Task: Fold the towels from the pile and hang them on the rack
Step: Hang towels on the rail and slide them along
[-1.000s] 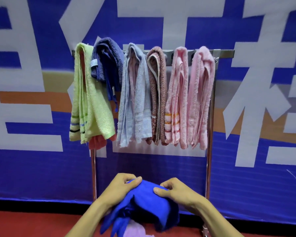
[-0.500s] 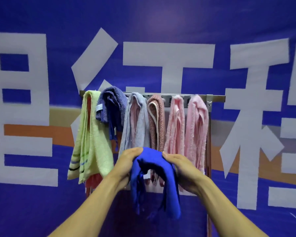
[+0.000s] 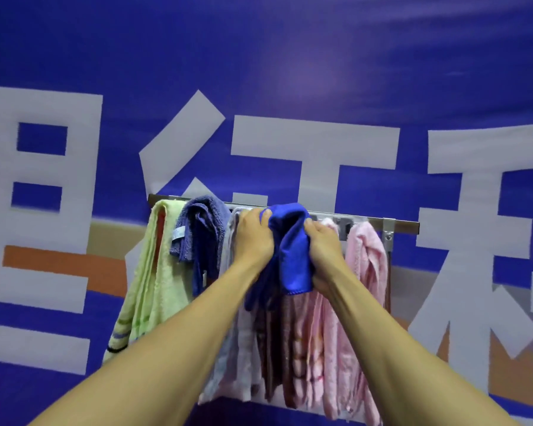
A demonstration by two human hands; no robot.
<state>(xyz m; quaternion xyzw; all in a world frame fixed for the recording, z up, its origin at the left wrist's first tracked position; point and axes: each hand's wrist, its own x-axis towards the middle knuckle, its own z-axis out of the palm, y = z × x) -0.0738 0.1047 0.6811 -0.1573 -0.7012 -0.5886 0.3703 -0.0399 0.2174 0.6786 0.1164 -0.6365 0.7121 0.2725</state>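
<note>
Blue towel (image 3: 291,253) held up at rack bar (image 3: 400,223), centre of rack, w/ fold at top level with the bar and both ends hanging down. Long axis approx. vertical; folded crown points up, free edges point down. Right-hand layer ends in a stitched hem; left-hand layer hangs lower and narrower. Cannot tell whether the fold is over the bar or just in front of it.

Left hand (image 3: 254,238) grips towel's left side near the top, fingers curled round the cloth. Right hand (image 3: 322,244) grips the right side at about the same height, fingers curled into the fabric. Both forearms reach in from near edge.

Rack contents, left to right: yellow-green towel (image 3: 154,272) w/ striped lower end, dark blue-grey towel (image 3: 202,232) w/ a label, pale grey towel (image 3: 233,302) partly behind left arm, brownish towel (image 3: 274,342) below the blue one, striped pink towel (image 3: 305,358), plain pink towel (image 3: 366,259) at far right. All hang vertically.

Behind: blue banner (image 3: 290,56) w/ large white characters.
</note>
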